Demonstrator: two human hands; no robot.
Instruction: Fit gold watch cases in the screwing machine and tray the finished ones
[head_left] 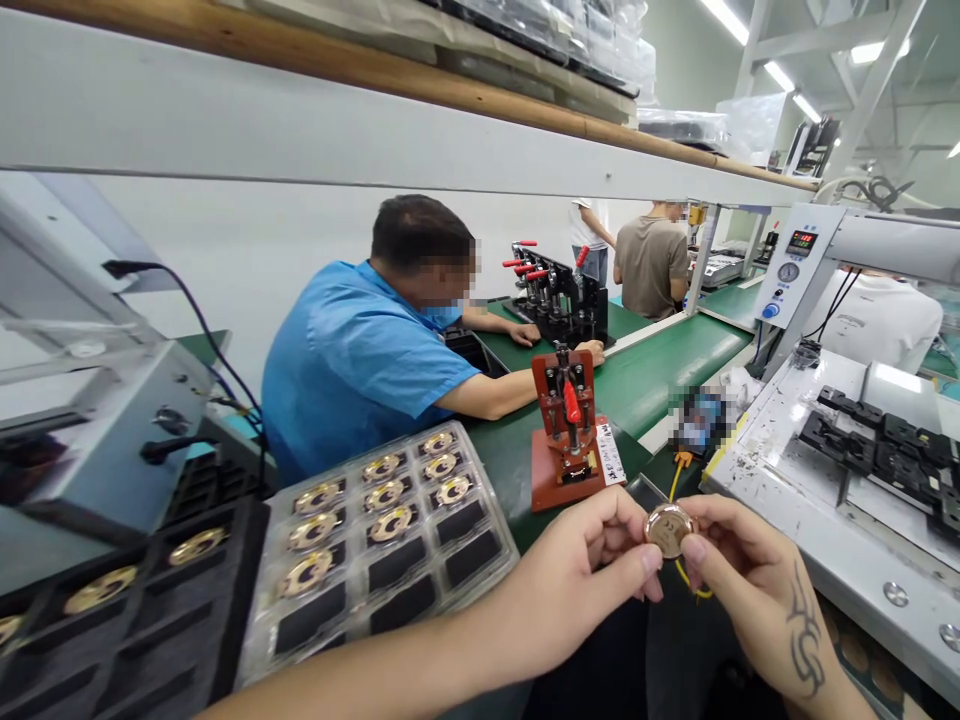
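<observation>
Between my two hands is a round, shiny gold-coloured watch case back [667, 530], its flat face with faint markings turned up toward me. My left hand [592, 560] pinches its left edge between thumb and fingers. On the opposite edge, my right hand [739, 560] grips it the same way. Left of my hands lies a clear plastic tray [491, 510] with several gold ring-shaped parts [391, 522] in its black-lined compartments; some compartments hold none. Just beyond my left hand stands a red-brown toggle-clamp press [564, 425] with a red handle.
A black foam tray [176, 620] with gold parts sits at the lower left. A phone [701, 422] with a yellow cable lies ahead. At right is a white machine [787, 480] with black fixtures. A person in blue [360, 350] works across the bench near black clamps [559, 295].
</observation>
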